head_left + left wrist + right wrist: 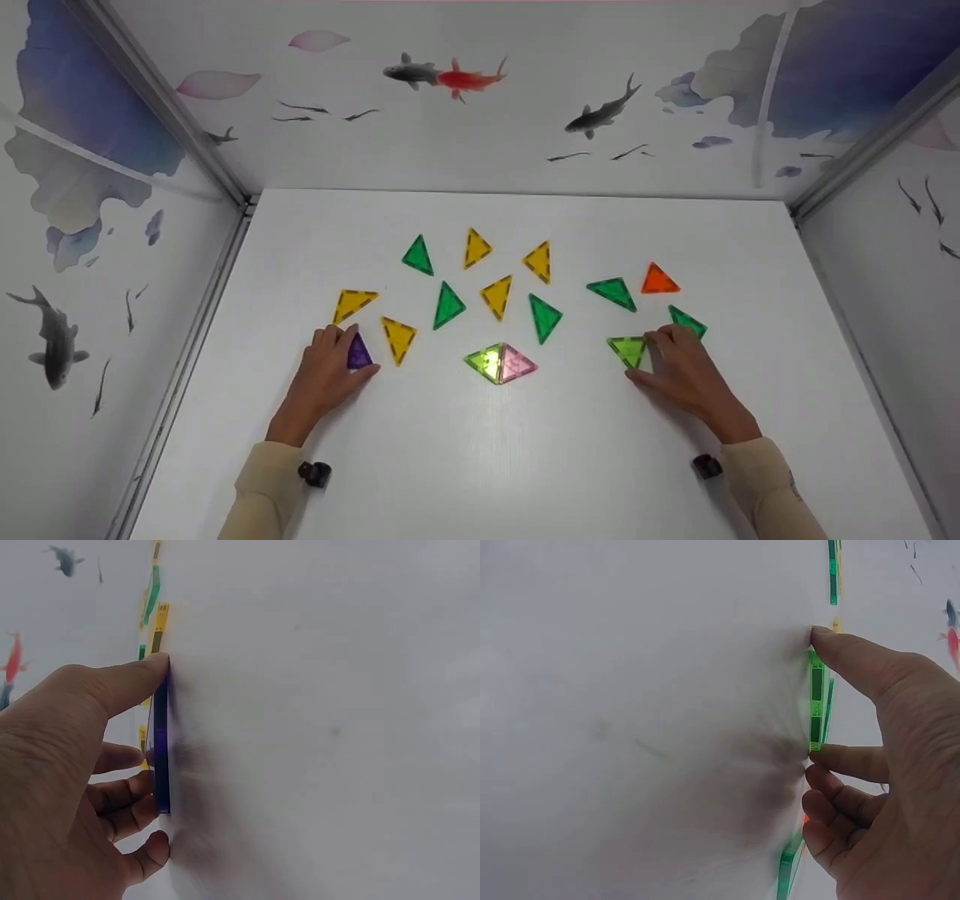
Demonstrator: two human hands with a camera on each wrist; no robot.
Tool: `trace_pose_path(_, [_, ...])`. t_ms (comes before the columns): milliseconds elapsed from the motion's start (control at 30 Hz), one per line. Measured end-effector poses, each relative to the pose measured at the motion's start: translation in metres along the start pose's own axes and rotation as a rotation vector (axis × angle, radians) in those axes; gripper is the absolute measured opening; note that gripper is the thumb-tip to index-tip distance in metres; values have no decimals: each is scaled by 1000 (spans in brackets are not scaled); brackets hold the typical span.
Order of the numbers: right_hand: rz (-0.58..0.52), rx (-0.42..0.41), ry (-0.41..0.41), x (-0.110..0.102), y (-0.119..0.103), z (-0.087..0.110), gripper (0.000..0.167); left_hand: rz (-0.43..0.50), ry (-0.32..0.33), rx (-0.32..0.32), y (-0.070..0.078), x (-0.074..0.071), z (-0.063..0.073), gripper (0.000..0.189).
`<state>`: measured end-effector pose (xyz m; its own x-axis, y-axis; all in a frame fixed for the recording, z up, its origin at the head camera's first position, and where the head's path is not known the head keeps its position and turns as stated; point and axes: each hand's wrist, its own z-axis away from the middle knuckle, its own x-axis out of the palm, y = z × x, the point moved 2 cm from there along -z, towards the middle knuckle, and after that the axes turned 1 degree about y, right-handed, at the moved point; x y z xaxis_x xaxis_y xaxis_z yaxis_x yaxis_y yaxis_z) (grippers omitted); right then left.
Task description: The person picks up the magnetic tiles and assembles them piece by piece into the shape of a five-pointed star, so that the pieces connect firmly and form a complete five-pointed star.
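Observation:
My left hand (321, 375) is at the left of the table and pinches a purple triangular magnetic tile (358, 354) between thumb and fingers. In the left wrist view the purple tile (161, 754) appears edge-on, thumb at one end. On the right, my right hand (691, 373) holds a light green triangular tile (627, 351) with thumb and index finger at its corners; the right wrist view shows this light green tile (816, 701) edge-on, lying along the tabletop. Between the hands, a second light green tile (484, 361) and a pink tile (518, 363) lie edge to edge as a diamond.
Several yellow triangular tiles (399, 340) and several dark green ones (448, 305) lie scattered across the white table (480, 465). An orange tile (659, 280) is at the back right. A dark green tile (688, 321) lies partly behind my right hand. Fish-printed walls (525, 150) enclose the table.

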<state>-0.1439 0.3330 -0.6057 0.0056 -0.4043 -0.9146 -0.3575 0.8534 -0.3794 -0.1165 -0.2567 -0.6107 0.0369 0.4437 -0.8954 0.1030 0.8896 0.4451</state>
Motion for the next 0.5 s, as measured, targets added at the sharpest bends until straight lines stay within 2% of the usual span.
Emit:
trace_pose_path(133, [9, 12, 7, 1, -1, -1, 65, 11, -19, -28, 0, -2, -1, 75])
trace_pose_path(267, [11, 55, -24, 2, -5, -1, 62, 35, -32, -52, 3, -3, -3, 74])
trace_pose_path(400, [-10, 100, -64, 2, -9, -1, 61, 87, -41, -67, 11, -5, -6, 76])
trace_pose_path(500, [-49, 126, -93, 3, -12, 0, 63, 103, -27, -49, 20, -6, -6, 77])
